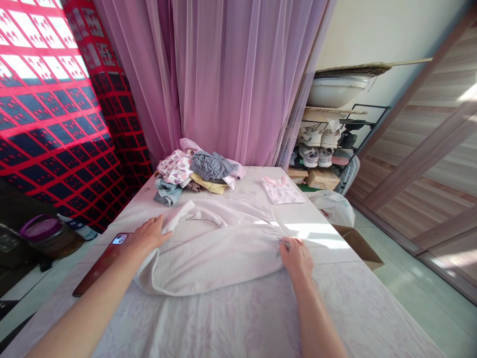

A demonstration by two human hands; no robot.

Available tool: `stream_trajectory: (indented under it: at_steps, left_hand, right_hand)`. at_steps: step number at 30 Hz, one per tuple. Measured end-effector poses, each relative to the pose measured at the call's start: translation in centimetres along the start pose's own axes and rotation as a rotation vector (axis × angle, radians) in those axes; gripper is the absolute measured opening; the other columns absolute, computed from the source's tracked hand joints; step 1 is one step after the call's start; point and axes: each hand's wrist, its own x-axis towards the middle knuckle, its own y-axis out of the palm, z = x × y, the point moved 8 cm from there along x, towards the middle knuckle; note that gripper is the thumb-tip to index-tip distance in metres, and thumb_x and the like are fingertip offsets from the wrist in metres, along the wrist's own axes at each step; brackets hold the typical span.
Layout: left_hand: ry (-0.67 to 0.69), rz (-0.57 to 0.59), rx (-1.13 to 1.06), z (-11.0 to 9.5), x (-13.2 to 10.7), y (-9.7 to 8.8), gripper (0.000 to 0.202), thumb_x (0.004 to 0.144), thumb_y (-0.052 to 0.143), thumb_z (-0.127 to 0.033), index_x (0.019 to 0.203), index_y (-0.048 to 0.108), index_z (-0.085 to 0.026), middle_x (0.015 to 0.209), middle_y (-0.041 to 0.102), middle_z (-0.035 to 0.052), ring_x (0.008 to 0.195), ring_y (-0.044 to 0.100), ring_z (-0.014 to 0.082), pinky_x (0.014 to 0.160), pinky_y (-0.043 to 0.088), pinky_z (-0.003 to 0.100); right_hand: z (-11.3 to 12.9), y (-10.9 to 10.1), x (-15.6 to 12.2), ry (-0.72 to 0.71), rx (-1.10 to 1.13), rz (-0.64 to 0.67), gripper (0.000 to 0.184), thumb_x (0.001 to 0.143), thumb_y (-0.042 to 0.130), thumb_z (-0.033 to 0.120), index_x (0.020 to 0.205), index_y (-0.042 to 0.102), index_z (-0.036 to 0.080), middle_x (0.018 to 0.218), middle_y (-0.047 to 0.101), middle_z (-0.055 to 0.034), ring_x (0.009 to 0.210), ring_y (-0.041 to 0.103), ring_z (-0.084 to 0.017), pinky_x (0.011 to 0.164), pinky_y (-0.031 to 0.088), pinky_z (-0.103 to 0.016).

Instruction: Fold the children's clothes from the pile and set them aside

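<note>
A pair of pale ribbed pants (227, 256) lies spread sideways on the table, its gathered waistband to the right and its two legs to the left. My left hand (152, 232) is closed on the end of the far leg, which is lifted and bent a little. The near leg's open end curls up beside my left forearm. With fingers pinched, my right hand (297, 256) grips the near corner of the waistband. A red-backed phone (102, 263) lies partly behind my left forearm.
A heap of crumpled clothes (201, 171) sits at the table's far edge. A folded patterned shirt (282, 190) lies back right. Purple curtains (238, 84) hang behind. Beyond the right edge stand a shoe rack (359, 119) and a cardboard box (359, 246); a purple-lidded container (44, 231) is left.
</note>
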Motion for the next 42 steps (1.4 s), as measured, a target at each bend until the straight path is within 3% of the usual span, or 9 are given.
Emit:
stream_trajectory:
  at_steps: [5,11,16,18,21,24,29,35,42]
  left_hand:
    - [-0.015,-0.083,-0.012,1.8,1.6,-1.4,0.053,0.086,0.033,-0.011,0.131,0.057,-0.023,0.127,0.061,0.0136,0.106,0.063,0.0301,0.084,0.048,0.04]
    - [-0.103,-0.182,0.006,5.6,3.9,-4.3,0.059,0.085,0.038,-0.011,0.143,0.046,-0.017,0.144,0.048,0.0177,0.122,0.054,0.0348,0.094,0.046,0.044]
    - [0.0,-0.215,0.004,1.7,2.1,-2.6,0.067,0.081,0.044,-0.011,0.148,0.037,-0.014,0.156,0.032,0.0182,0.14,0.035,0.0337,0.108,0.037,0.046]
    - [0.088,-0.22,-0.018,-0.8,0.0,-1.6,0.055,0.085,0.042,-0.018,0.14,0.047,-0.017,0.149,0.044,0.0128,0.135,0.042,0.0278,0.109,0.036,0.04]
    - [0.272,-0.091,-0.115,-4.2,-3.3,0.4,0.034,0.091,0.04,-0.041,0.101,0.067,-0.023,0.109,0.069,0.0063,0.106,0.061,0.0243,0.095,0.043,0.036]
    - [0.276,-0.07,-0.152,-5.1,-5.1,1.1,0.031,0.086,0.05,-0.05,0.085,0.065,-0.023,0.096,0.069,0.0063,0.097,0.062,0.0259,0.084,0.043,0.036]
    - [0.296,-0.032,-0.148,-5.4,-5.4,1.7,0.022,0.085,0.053,-0.041,0.076,0.06,-0.021,0.092,0.067,0.0063,0.094,0.061,0.0245,0.081,0.04,0.034]
    - [0.158,0.03,-0.16,-3.2,-4.8,0.5,0.029,0.093,0.035,-0.043,0.093,0.057,-0.025,0.078,0.067,0.0016,0.076,0.063,0.0206,0.063,0.034,0.028]
    - [0.138,0.075,0.044,0.3,-2.0,-1.0,0.031,0.084,0.047,-0.051,0.089,0.065,-0.026,0.09,0.073,0.0094,0.088,0.067,0.0298,0.069,0.04,0.034]
  right_hand:
    - [0.0,0.6,0.0,-0.019,0.011,-0.005,0.034,0.084,0.047,0.015,0.103,0.074,0.021,0.116,0.066,-0.0082,0.105,0.062,-0.021,0.089,0.046,-0.03]
    - [1.1,1.0,-0.7,-0.011,0.06,0.023,0.035,0.085,0.047,0.015,0.106,0.074,0.023,0.119,0.065,-0.0058,0.107,0.061,-0.019,0.091,0.045,-0.027]
    - [1.4,0.8,-0.7,0.006,0.07,0.038,0.035,0.084,0.047,0.014,0.106,0.073,0.022,0.119,0.065,-0.0054,0.11,0.06,-0.019,0.093,0.044,-0.026]
    - [1.3,0.9,-0.7,-0.001,0.066,0.034,0.035,0.084,0.047,0.013,0.106,0.073,0.022,0.119,0.065,-0.0052,0.11,0.06,-0.019,0.093,0.043,-0.025]
    - [1.1,1.0,-0.7,-0.001,0.052,0.02,0.035,0.086,0.046,0.015,0.106,0.073,0.023,0.119,0.065,-0.0049,0.109,0.06,-0.019,0.091,0.043,-0.026]
    - [0.9,1.1,-0.8,0.001,0.039,-0.008,0.034,0.087,0.046,0.016,0.106,0.072,0.025,0.118,0.065,-0.0043,0.106,0.06,-0.019,0.088,0.044,-0.026]
    - [0.9,1.3,-0.7,-0.007,0.056,0.023,0.034,0.086,0.046,0.018,0.108,0.072,0.023,0.119,0.064,-0.0054,0.105,0.06,-0.02,0.086,0.044,-0.028]
    - [0.5,0.7,-0.9,0.02,0.137,-0.017,0.036,0.082,0.046,0.012,0.103,0.073,0.022,0.116,0.064,-0.0051,0.1,0.061,-0.019,0.084,0.044,-0.028]
    - [1.3,1.0,-1.5,-0.008,0.163,-0.003,0.031,0.087,0.046,0.022,0.107,0.069,0.023,0.108,0.066,-0.003,0.083,0.063,-0.015,0.072,0.042,-0.027]
